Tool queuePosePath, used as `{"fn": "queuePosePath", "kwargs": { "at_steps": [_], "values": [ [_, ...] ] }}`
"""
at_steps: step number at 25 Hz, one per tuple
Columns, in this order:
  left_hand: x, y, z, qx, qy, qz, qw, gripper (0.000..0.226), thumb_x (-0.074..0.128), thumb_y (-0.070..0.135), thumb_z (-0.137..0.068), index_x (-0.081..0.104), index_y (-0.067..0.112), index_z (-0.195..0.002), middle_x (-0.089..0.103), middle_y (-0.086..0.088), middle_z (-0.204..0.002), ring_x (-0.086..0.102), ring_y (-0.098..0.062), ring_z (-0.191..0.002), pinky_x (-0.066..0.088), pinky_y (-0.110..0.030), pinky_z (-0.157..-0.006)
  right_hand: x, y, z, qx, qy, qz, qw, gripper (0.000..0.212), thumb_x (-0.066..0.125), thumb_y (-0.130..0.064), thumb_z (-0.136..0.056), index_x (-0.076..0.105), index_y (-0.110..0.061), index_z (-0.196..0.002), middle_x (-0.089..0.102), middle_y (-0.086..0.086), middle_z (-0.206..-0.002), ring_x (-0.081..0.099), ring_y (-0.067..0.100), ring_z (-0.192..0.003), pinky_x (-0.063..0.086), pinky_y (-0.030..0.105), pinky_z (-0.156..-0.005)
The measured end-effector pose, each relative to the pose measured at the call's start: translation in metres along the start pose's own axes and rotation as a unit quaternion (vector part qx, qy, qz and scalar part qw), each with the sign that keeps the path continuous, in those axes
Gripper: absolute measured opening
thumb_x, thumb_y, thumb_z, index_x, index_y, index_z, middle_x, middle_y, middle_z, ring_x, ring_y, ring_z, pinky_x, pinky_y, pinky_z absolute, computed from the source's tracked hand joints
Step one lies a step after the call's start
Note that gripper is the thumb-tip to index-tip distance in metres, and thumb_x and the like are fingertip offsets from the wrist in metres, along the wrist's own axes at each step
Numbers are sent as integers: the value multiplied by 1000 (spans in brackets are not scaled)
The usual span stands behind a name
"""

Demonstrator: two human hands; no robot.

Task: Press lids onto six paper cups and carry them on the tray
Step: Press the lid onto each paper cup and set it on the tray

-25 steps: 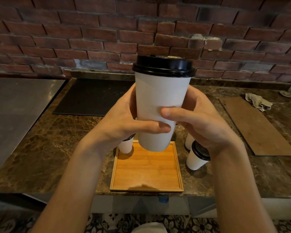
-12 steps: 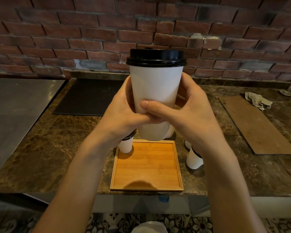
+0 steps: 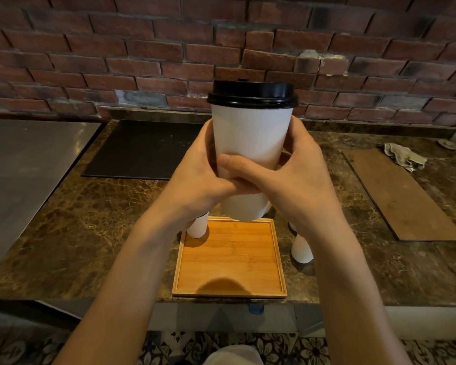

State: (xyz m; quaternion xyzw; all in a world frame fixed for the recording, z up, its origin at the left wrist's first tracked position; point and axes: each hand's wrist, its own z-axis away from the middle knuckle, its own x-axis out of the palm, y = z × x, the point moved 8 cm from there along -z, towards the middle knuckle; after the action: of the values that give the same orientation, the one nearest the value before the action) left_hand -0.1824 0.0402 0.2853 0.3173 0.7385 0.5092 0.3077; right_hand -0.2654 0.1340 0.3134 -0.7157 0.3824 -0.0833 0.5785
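A white paper cup point(image 3: 250, 135) with a black lid point(image 3: 252, 94) on it is held upright in the air above the far edge of the wooden tray point(image 3: 229, 262). My left hand point(image 3: 195, 180) grips it from the left and my right hand point(image 3: 295, 180) from the right, thumbs crossing on the near side. The tray lies bare on the marble counter. Another white cup point(image 3: 197, 226) stands at the tray's far-left corner, partly hidden by my left wrist. A further cup point(image 3: 302, 250) stands right of the tray, half covered by my right arm.
A brick wall point(image 3: 142, 48) backs the marble counter point(image 3: 90, 233). A black mat point(image 3: 142, 148) lies at the back left beside a steel surface point(image 3: 24, 167). A brown board point(image 3: 400, 193) and a crumpled cloth point(image 3: 403, 155) lie on the right. The counter's front edge is just beyond the tray.
Both hands have slid up and closer together on the cup, thumbs now overlapping. The cup sits a little farther from me and more level.
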Motion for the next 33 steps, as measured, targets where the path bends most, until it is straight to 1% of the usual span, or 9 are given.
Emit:
{"fn": "queuePosePath", "kwargs": {
  "at_steps": [2,4,7,9,12,17,23,29,33],
  "values": [
    [-1,1,0,2,-1,-5,1000,84,81,16,-56,39,41,-123,56,17,-117,57,3,-109,53,-15,-81,-2,0,-1,0,-3,-14,1000,81,85,-47,-65,45,-31,-133,57,-18,-116,57,2,-105,57,26,-81],
    [-2,3,0,2,-2,2,1000,82,82,16,-55,40,44,-119,57,20,-113,57,5,-107,51,-11,-76,-4,0,-3,-2,-12,-30,999,82,86,-47,-64,46,-30,-134,58,-16,-118,58,3,-107,58,29,-82],
    [0,8,1,8,-22,20,1000,85,84,24,-50,40,42,-121,59,20,-112,59,0,-107,53,-15,-76,-5,0,-5,0,-32,-62,998,82,84,-46,-62,48,-29,-133,60,-15,-117,61,6,-107,59,29,-81],
    [0,12,2,13,-34,33,999,82,81,28,-51,41,39,-122,60,21,-110,60,-1,-106,52,-15,-76,-3,0,-6,-2,-49,-86,995,78,83,-43,-62,50,-28,-132,62,-14,-115,63,7,-107,59,28,-79],
    [2,15,3,19,-51,46,997,81,80,24,-55,41,31,-126,61,14,-114,61,-5,-107,53,-17,-76,-3,-1,-7,-16,-76,-120,990,73,84,-38,-64,53,-25,-129,65,-11,-113,64,11,-107,58,28,-78],
    [5,17,4,17,-85,52,995,74,78,19,-59,43,31,-123,64,20,-107,62,-7,-106,53,-17,-76,-1,-4,-6,-32,-124,-175,976,68,79,-31,-65,53,-20,-127,67,-4,-113,65,17,-108,55,26,-80],
    [7,18,4,11,-103,61,993,73,78,20,-58,45,28,-123,64,17,-109,62,-10,-107,52,-19,-79,1,-1,-8,-43,-161,-196,966,66,77,-28,-67,52,-18,-127,66,1,-115,64,22,-110,54,29,-82],
    [11,15,5,-10,-132,60,989,84,79,20,-55,43,19,-131,63,10,-112,61,-13,-110,52,-24,-82,5,11,-9,-34,-187,-205,960,59,77,-26,-66,57,-19,-122,67,-1,-113,64,23,-110,53,29,-83],
    [13,15,5,-11,-139,63,988,86,79,18,-56,41,17,-133,62,8,-114,60,-14,-111,52,-24,-82,6,13,-10,-39,-196,-216,956,68,76,-22,-67,50,-14,-129,65,-1,-116,62,22,-113,53,29,-83]
  ]
}}
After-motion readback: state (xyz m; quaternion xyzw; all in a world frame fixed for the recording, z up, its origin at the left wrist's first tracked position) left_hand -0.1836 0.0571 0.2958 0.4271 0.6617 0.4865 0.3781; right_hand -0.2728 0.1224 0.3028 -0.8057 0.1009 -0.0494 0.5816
